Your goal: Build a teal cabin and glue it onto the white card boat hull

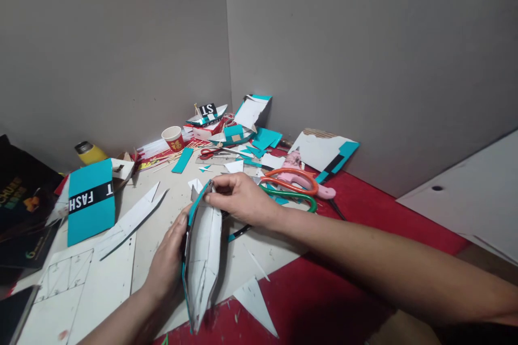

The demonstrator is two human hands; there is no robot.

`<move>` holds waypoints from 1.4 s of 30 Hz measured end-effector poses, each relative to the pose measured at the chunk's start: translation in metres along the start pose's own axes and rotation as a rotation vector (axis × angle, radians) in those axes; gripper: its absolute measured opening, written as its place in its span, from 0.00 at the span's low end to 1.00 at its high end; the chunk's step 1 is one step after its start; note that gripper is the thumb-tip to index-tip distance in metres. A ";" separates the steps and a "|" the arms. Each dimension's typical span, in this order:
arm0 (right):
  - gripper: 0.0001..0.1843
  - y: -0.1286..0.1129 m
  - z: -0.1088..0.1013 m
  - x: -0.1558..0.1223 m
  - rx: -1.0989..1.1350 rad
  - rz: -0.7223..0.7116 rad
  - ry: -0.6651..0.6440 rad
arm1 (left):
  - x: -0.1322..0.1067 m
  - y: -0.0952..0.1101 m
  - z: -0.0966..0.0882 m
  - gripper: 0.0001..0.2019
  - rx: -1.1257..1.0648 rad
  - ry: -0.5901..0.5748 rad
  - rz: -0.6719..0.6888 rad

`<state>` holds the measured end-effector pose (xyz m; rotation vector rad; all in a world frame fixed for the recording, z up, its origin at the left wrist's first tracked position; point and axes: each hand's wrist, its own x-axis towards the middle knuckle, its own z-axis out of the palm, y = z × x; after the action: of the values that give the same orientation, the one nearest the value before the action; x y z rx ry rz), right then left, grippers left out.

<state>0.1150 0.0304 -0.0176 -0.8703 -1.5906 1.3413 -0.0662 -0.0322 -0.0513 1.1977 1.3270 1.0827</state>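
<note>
A boat-shaped hull (202,248) of folded cardboard, white inside and teal and black outside, is held up over the table with its hollow facing me. My left hand (172,245) is closed along the hull's left side. At the hull's far tip, my right hand (238,197) pinches the edge between thumb and fingers. Just beyond the right hand lie scissors with orange and green handles (289,182). A pink glue gun (295,170) rests behind them. Left of the hull are a long curved white cardboard strip (131,221) and a teal card (91,199) with printed letters.
Two finished-looking small cardboard boats (208,114) stand at the back, near a paper cup (173,139) and thin wooden sticks. Red-handled scissors (210,153) lie among teal scraps. A yellow bottle (91,152) stands at left. Grey walls (324,38) meet behind the table.
</note>
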 end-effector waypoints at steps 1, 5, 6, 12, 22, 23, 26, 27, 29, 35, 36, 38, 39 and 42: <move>0.06 0.000 -0.002 0.000 -0.019 -0.006 -0.006 | 0.002 0.004 0.000 0.23 -0.041 -0.051 -0.030; 0.06 -0.005 -0.009 0.000 -0.113 -0.042 -0.013 | 0.008 0.024 0.000 0.22 -0.121 -0.201 -0.064; 0.07 -0.007 -0.010 -0.001 -0.135 -0.049 -0.025 | 0.009 0.028 0.000 0.21 -0.080 -0.196 -0.023; 0.08 -0.012 0.001 -0.004 -0.307 -0.084 -0.140 | 0.004 0.036 0.001 0.16 0.214 -0.111 0.241; 0.12 -0.019 0.012 -0.014 -0.629 -0.336 0.105 | 0.007 0.014 0.000 0.15 0.418 0.146 0.393; 0.08 -0.019 0.012 -0.015 -0.664 -0.378 0.129 | 0.009 0.012 0.000 0.16 0.417 0.143 0.391; 0.03 -0.018 0.017 -0.017 -0.793 -0.412 0.091 | 0.011 0.008 0.001 0.17 0.408 0.131 0.390; 0.04 -0.016 0.019 -0.017 -0.849 -0.410 0.069 | 0.011 0.008 0.002 0.17 0.408 0.133 0.395; 0.04 -0.012 0.025 -0.017 -0.978 -0.411 0.055 | 0.009 0.008 0.003 0.17 0.409 0.136 0.400; 0.08 -0.002 0.038 -0.016 -1.237 -0.361 0.135 | 0.008 0.007 0.004 0.16 0.400 0.139 0.375; 0.09 0.000 0.039 -0.015 -1.242 -0.345 0.135 | 0.009 0.007 0.004 0.16 0.394 0.140 0.369; 0.10 0.003 0.041 -0.015 -1.237 -0.325 0.133 | 0.010 0.006 0.005 0.15 0.373 0.148 0.364; 0.10 0.005 0.042 -0.015 -1.227 -0.325 0.139 | 0.011 0.005 0.005 0.14 0.358 0.151 0.363; 0.09 0.008 0.044 -0.015 -1.145 -0.343 0.181 | 0.013 0.005 0.004 0.12 0.311 0.148 0.352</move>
<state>0.0802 0.0015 -0.0301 -1.2194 -2.2045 0.0011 -0.0621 -0.0186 -0.0480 1.6541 1.4715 1.2622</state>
